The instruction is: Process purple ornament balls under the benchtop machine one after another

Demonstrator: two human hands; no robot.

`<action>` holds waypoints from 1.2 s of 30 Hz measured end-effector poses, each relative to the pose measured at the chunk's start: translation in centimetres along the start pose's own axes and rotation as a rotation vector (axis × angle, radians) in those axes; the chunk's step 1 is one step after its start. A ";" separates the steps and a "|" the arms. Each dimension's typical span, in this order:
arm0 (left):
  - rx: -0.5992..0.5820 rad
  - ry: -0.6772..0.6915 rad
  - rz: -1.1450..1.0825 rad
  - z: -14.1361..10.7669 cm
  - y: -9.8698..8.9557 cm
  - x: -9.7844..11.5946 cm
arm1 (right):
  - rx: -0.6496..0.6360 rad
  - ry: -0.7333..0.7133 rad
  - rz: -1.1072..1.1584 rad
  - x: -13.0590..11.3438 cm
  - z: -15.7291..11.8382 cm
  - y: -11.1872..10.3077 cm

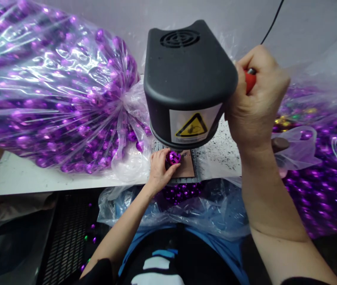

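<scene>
A black press machine [189, 71] with a yellow warning label stands in front of me. Under its head, my left hand [160, 164] grips a shiny purple faceted ball [174, 158] between thumb and fingers. The ball is over a brown pad [187, 168] on the machine's base. My right hand [254, 95] is wrapped round a lever with a red grip [250, 81] at the machine's right side. The tool tip above the ball is mostly hidden by the black housing.
A big clear bag of purple balls [52, 95] lies on the white table [37, 178] at left. More bagged purple balls [328, 174] are at right. Across my lap, an open plastic bag [216, 209] holds several balls. Dark scraps litter the table beside the machine. A black crate [64, 233] is below left.
</scene>
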State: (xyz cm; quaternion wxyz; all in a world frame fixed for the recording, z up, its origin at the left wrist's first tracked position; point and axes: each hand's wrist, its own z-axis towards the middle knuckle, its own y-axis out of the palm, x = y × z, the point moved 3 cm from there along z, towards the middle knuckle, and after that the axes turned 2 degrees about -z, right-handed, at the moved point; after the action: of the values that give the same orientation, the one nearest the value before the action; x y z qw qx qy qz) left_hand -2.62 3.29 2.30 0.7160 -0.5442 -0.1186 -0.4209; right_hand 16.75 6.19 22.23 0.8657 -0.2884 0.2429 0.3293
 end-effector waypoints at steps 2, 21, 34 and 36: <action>0.000 0.011 -0.008 -0.1 0.3 0.2 | 0.002 0.002 0.007 -0.1 0.0 0.0; -0.009 -0.058 0.050 0.0 2.2 1.4 | 0.023 -0.014 0.061 0.1 0.0 0.0; -0.009 -0.104 -0.010 -0.1 2.3 1.3 | 0.192 -0.234 -0.285 -0.3 -6.3 -2.6; -0.012 -0.113 -0.018 -0.2 2.4 1.3 | 0.187 -0.234 -0.269 -0.2 -6.9 -2.6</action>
State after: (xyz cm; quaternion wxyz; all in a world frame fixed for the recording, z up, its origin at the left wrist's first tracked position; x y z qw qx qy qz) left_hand -0.15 2.62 1.37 0.7012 -0.5702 -0.1611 -0.3966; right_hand 16.89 -0.05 18.23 0.9473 -0.1961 0.1294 0.2179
